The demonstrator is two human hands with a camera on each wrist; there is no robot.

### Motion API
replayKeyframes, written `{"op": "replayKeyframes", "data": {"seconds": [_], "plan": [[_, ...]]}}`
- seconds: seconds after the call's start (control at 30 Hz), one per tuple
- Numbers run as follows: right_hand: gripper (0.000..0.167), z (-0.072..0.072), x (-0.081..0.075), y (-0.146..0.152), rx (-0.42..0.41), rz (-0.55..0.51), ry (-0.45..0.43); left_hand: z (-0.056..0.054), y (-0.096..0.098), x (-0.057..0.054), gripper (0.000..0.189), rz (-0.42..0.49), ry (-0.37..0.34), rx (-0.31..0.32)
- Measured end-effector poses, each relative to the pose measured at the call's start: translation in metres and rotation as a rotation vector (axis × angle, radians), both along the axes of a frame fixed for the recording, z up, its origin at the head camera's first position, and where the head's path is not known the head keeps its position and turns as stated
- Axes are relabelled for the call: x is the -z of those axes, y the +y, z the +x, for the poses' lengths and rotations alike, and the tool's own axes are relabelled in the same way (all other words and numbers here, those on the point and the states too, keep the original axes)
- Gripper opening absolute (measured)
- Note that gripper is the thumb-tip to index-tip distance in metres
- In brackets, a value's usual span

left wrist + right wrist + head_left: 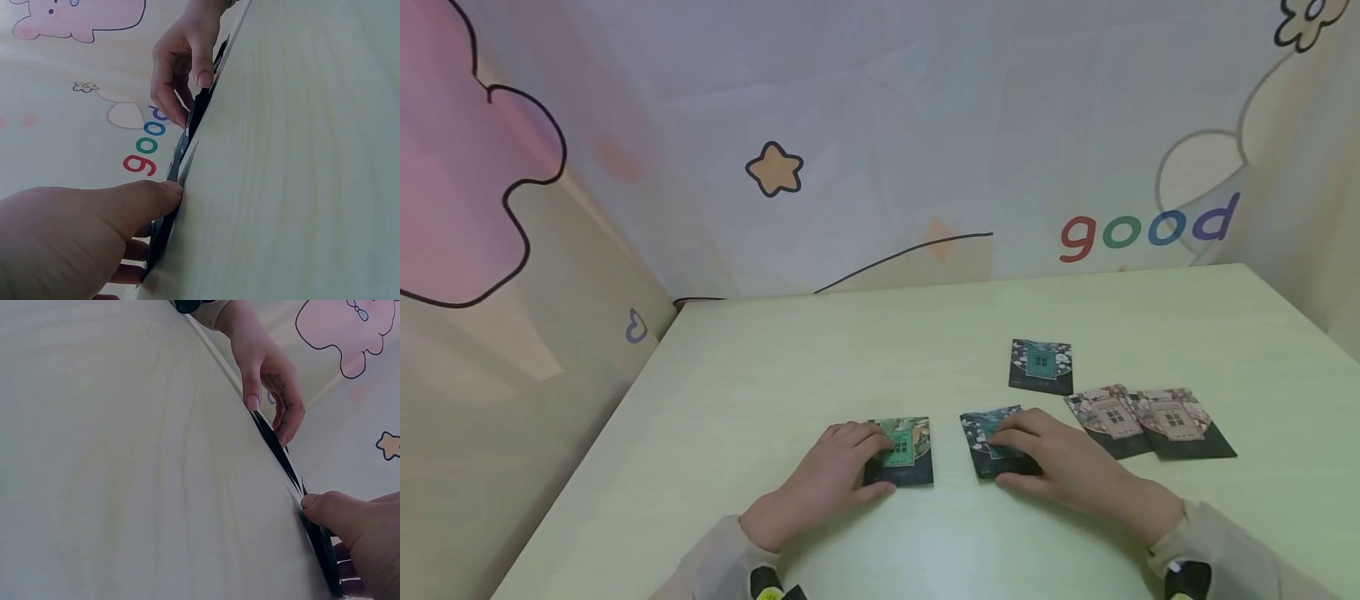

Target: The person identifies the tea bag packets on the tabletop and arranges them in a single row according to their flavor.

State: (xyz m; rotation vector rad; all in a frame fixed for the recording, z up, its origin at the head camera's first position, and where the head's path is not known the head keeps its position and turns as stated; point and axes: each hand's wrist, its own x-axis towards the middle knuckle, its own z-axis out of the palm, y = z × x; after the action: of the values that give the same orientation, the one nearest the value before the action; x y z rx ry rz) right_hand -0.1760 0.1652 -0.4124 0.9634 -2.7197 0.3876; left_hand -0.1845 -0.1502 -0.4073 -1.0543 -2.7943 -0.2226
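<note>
Flat on the table lies a packet with a green label (pixel 917 454), dark along its near edge. My left hand (pixel 835 467) grips it from the left, fingers over its top and thumb at the near edge. A dark blue packet with a teal label (pixel 981 437) lies a little to the right. My right hand (pixel 1060 458) holds that one from its right side, thumb at the near edge and fingers bent over the face. Both wrist views show the packets almost edge-on, with the left thumb (pixel 164 195) and the right thumb (pixel 325 505) against the edges.
Behind the right hand lies another blue packet (pixel 1041 367). Two pinkish packets (pixel 1108 421) overlap slightly to its right. The pale table (pixel 760 358) ends at a printed cloth backdrop (pixel 880 150) at the back and sides.
</note>
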Motion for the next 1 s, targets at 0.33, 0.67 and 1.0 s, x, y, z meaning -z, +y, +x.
{"op": "replayKeyframes", "data": {"seconds": [0.33,0.67,1.0], "plan": [[0.037,-0.001,-0.002,-0.012,-0.040,-0.008,0.007,0.001,0.000,-0.001,0.046,0.005,-0.022,-0.008],[0.040,-0.002,0.001,-0.021,-0.021,0.019,0.007,0.001,0.001,0.000,0.046,-0.015,-0.009,-0.014],[0.040,-0.001,0.001,-0.030,-0.034,0.009,0.013,-0.001,0.001,0.001,0.044,-0.024,-0.018,-0.019]]}}
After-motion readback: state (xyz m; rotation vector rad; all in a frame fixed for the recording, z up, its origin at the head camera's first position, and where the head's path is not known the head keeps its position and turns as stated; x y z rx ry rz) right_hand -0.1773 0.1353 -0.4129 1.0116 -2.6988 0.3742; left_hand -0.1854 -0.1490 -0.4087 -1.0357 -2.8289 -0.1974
